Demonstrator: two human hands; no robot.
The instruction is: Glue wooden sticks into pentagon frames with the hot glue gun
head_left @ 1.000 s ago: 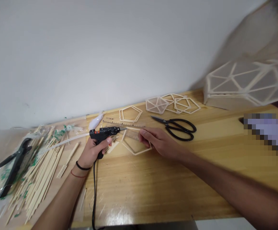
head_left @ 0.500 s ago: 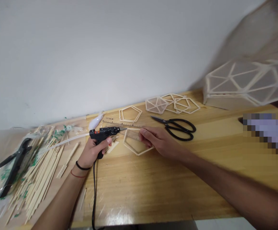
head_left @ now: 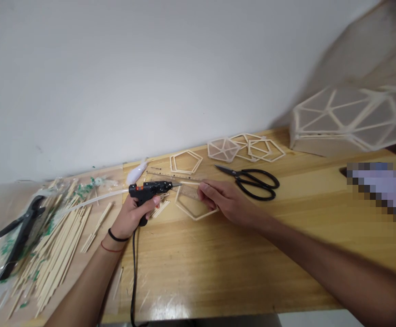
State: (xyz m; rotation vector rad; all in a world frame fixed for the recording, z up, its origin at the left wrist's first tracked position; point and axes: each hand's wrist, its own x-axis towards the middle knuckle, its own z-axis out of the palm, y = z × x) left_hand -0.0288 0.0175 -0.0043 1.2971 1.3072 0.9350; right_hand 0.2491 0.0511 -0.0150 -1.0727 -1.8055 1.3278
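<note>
My left hand (head_left: 129, 215) is wrapped round the grip of a black hot glue gun (head_left: 152, 190), its metal nozzle pointing right. A long clear glue stick (head_left: 98, 198) sticks out of the gun's back. My right hand (head_left: 223, 200) is closed in a pinch on a thin wooden stick (head_left: 191, 183), whose left end is at the nozzle tip. Under the right fingers lies a pentagonal wooden frame (head_left: 186, 213), partly hidden by the hand. A clear ruler (head_left: 188, 191) shows beneath the stick and frame. Short cut sticks (head_left: 161, 209) are beside the gun.
Black-handled scissors (head_left: 257, 181) lie right of my right hand. More pentagon frames (head_left: 186, 162) and a covered pentagon panel (head_left: 223, 150) are along the wall. Long sticks (head_left: 64, 254) and a black tool (head_left: 23, 240) cover the left. A large panelled structure (head_left: 351, 120) stands at right.
The glue gun has shifted slightly to the right, bringing its nozzle to the stick's end. My right hand has hardly moved.
</note>
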